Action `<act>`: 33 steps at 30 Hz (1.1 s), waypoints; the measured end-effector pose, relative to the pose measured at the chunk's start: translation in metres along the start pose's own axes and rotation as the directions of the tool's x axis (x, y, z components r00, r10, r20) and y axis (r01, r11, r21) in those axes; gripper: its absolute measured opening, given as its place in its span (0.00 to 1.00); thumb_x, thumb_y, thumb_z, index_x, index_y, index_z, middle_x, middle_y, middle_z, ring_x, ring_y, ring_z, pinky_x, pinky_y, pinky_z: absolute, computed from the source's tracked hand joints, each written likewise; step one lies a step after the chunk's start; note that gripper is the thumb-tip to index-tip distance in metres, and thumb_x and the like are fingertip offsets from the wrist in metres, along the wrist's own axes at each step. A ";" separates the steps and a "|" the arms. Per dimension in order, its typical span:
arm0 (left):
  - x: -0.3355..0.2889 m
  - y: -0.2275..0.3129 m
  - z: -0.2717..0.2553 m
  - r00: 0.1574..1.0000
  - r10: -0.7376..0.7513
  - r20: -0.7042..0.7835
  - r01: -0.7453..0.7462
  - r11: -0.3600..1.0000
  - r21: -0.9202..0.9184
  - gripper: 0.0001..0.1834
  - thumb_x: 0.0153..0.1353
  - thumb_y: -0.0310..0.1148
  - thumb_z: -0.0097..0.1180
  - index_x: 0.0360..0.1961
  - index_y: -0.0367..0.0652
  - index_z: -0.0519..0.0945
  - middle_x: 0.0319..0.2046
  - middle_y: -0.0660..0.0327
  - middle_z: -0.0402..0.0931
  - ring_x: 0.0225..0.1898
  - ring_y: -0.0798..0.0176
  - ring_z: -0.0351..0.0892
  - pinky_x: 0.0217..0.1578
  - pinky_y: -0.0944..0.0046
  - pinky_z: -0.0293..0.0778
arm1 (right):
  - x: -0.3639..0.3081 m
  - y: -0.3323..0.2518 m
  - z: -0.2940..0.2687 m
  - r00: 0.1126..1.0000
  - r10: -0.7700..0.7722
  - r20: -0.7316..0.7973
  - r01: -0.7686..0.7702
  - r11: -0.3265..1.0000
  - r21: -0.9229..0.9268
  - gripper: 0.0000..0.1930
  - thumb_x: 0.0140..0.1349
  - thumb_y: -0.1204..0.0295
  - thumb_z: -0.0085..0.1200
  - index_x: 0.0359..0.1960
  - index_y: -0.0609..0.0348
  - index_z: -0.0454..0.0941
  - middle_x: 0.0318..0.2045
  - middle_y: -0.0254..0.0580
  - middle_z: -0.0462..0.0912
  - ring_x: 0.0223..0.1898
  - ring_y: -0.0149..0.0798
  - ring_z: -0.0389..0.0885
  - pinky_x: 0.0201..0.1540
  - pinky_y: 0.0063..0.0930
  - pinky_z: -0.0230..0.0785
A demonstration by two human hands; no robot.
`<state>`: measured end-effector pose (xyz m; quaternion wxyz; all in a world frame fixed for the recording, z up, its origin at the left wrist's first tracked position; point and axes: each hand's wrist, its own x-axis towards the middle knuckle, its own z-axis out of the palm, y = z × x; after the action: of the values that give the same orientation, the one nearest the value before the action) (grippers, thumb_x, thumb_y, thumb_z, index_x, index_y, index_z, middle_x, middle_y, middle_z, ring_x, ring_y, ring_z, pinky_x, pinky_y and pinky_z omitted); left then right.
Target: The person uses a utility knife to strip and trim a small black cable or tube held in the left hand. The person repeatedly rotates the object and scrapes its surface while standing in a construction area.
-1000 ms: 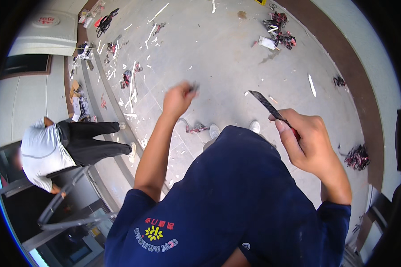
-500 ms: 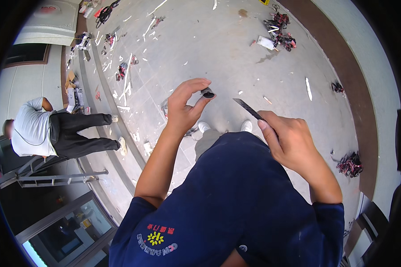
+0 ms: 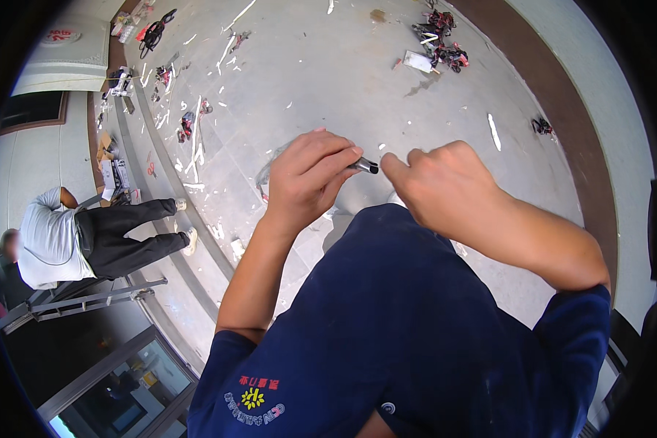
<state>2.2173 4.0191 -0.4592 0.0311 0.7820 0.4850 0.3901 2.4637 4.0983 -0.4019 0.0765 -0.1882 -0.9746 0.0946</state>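
Note:
My left hand [image 3: 310,171] is closed around a short, hollow, grey-black piece [image 3: 367,166] with a shiny rim. Its open end sticks out past my fingers and faces right. My right hand [image 3: 438,179] is raised just right of that piece, back of the hand up and fingers curled in. A small gap shows between its knuckles and the piece's open end. Whatever lies inside the right hand is hidden; no dark blade-like tool shows there now. Both hands are in front of my dark blue shirt, above the grey floor.
On the left a person [image 3: 66,233] in a light shirt bends over near a metal ladder [image 3: 98,299] and the steps. White scrap strips [image 3: 197,139] litter the floor. Dark-and-red tangled bundles [image 3: 442,44] lie at the far right, with cardboard boxes [image 3: 113,171] by the left wall.
The dark blade-like tool that stuck out of my right hand is no longer visible. That hand has turned over and come in close to the piece. My left hand has shifted right and rotated the piece.

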 end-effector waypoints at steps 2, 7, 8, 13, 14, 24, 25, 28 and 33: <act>0.003 -0.006 0.008 0.999 0.030 0.013 -0.030 0.999 -0.013 0.19 0.52 0.24 0.78 0.46 0.44 0.89 0.44 0.61 0.88 0.48 0.53 0.89 0.60 0.47 0.83 | 0.005 0.011 0.005 0.999 -0.038 0.036 0.037 0.999 0.038 0.06 0.66 0.70 0.63 0.39 0.59 0.81 0.19 0.45 0.81 0.21 0.52 0.83 0.25 0.46 0.70; 0.016 -0.012 0.017 0.999 0.033 0.005 -0.033 0.999 -0.001 0.18 0.52 0.21 0.77 0.45 0.43 0.88 0.45 0.60 0.88 0.49 0.53 0.90 0.63 0.45 0.81 | 0.007 0.045 -0.008 0.985 -0.092 0.145 0.072 0.987 0.140 0.08 0.71 0.69 0.61 0.37 0.60 0.83 0.19 0.45 0.80 0.23 0.54 0.82 0.27 0.46 0.71; 0.017 -0.016 0.018 1.000 0.024 0.001 -0.024 1.000 0.008 0.18 0.52 0.20 0.76 0.45 0.43 0.88 0.45 0.59 0.88 0.50 0.53 0.90 0.64 0.44 0.80 | 0.006 0.046 -0.009 0.984 -0.091 0.152 0.074 0.991 0.109 0.07 0.71 0.68 0.61 0.38 0.60 0.83 0.19 0.45 0.80 0.22 0.54 0.82 0.27 0.46 0.71; 0.011 -0.052 -0.008 0.980 -0.132 -0.146 0.152 0.980 0.132 0.18 0.50 0.16 0.75 0.43 0.44 0.88 0.44 0.61 0.89 0.50 0.53 0.90 0.66 0.42 0.78 | -0.018 0.055 -0.019 0.982 -0.073 0.172 0.054 0.992 0.112 0.06 0.71 0.69 0.61 0.39 0.58 0.83 0.20 0.44 0.79 0.22 0.53 0.82 0.26 0.45 0.70; 0.014 -0.055 -0.013 0.975 -0.156 -0.156 0.171 0.981 0.087 0.18 0.51 0.16 0.74 0.43 0.43 0.88 0.45 0.61 0.90 0.52 0.53 0.90 0.67 0.41 0.77 | -0.023 0.059 -0.014 0.989 -0.043 0.142 0.028 0.994 0.105 0.06 0.70 0.69 0.61 0.40 0.58 0.83 0.20 0.43 0.79 0.22 0.53 0.82 0.26 0.45 0.70; 0.038 -0.036 0.005 0.965 -0.210 -0.160 0.178 0.965 -0.191 0.18 0.54 0.16 0.73 0.45 0.42 0.87 0.48 0.59 0.92 0.58 0.51 0.90 0.70 0.40 0.74 | -0.022 0.045 -0.030 0.983 0.101 -0.154 -0.060 0.967 0.248 0.09 0.74 0.69 0.58 0.36 0.61 0.78 0.21 0.45 0.81 0.23 0.55 0.83 0.25 0.46 0.71; 0.040 -0.034 0.007 0.966 -0.209 -0.155 0.175 0.963 -0.205 0.18 0.54 0.16 0.74 0.45 0.42 0.87 0.48 0.59 0.92 0.58 0.51 0.90 0.70 0.41 0.74 | -0.022 0.043 -0.034 0.983 0.098 -0.153 -0.059 0.969 0.242 0.10 0.74 0.69 0.59 0.35 0.61 0.77 0.21 0.46 0.81 0.23 0.55 0.83 0.25 0.45 0.71; 0.050 -0.025 0.010 0.974 -0.193 -0.121 0.165 0.964 -0.209 0.17 0.54 0.19 0.76 0.45 0.42 0.88 0.48 0.60 0.92 0.56 0.52 0.90 0.68 0.43 0.77 | -0.019 0.046 -0.046 0.985 0.074 -0.153 -0.048 0.985 0.167 0.08 0.69 0.72 0.60 0.33 0.61 0.77 0.20 0.47 0.81 0.22 0.54 0.84 0.25 0.45 0.72; 0.059 -0.007 0.012 0.995 -0.097 -0.009 0.096 0.991 -0.088 0.13 0.56 0.22 0.76 0.42 0.43 0.88 0.46 0.62 0.92 0.52 0.54 0.91 0.61 0.48 0.83 | -0.017 0.049 -0.045 1.000 0.026 0.004 -0.026 0.999 -0.025 0.04 0.60 0.75 0.60 0.33 0.61 0.79 0.19 0.48 0.81 0.22 0.52 0.85 0.25 0.43 0.72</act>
<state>2.2329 4.0734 -0.4363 0.0812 0.7530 0.5049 0.4141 2.5043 4.1435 -0.3708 0.0707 -0.2017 -0.9733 0.0840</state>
